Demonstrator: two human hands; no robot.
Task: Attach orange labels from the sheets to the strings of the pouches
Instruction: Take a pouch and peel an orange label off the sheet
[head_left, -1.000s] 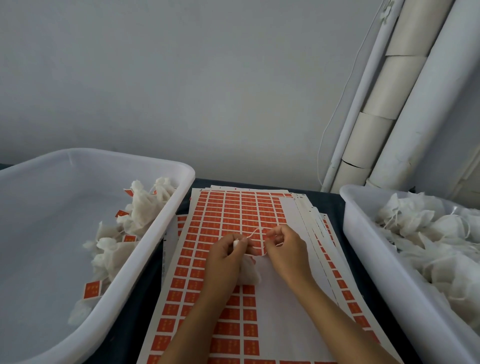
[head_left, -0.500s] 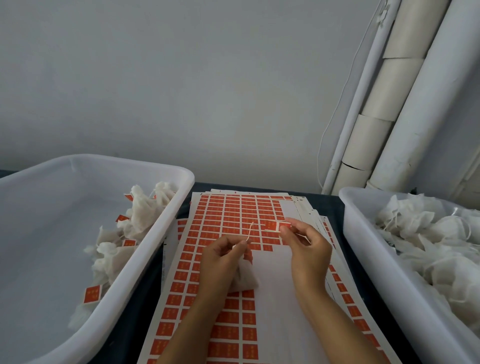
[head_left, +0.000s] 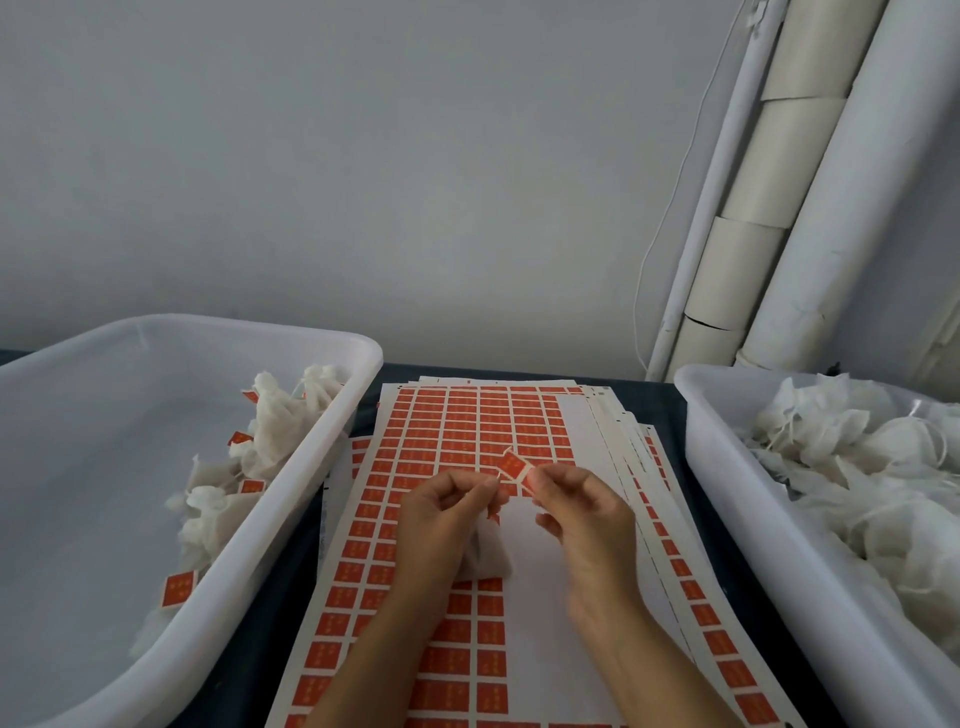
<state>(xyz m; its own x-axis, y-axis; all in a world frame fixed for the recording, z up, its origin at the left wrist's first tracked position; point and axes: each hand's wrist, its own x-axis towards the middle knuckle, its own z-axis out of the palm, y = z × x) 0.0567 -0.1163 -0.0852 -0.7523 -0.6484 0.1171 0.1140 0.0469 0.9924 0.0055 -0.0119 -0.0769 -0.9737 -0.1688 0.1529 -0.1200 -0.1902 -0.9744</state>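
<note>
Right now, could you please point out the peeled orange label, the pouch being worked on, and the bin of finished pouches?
peeled orange label (head_left: 514, 466), head view, its orange face.
pouch (head_left: 485, 558), head view, white body below the left hand.
bin of finished pouches (head_left: 358, 387), head view, right rim.

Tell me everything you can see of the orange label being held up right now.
The small orange rectangular paper label has a pale edge and faint print too small to read. It is peeled off, tilted, above the top sheet of orange labels. The right hand pinches its right end; the left hand meets its lower left corner, gripping the white fabric pouch.
</note>
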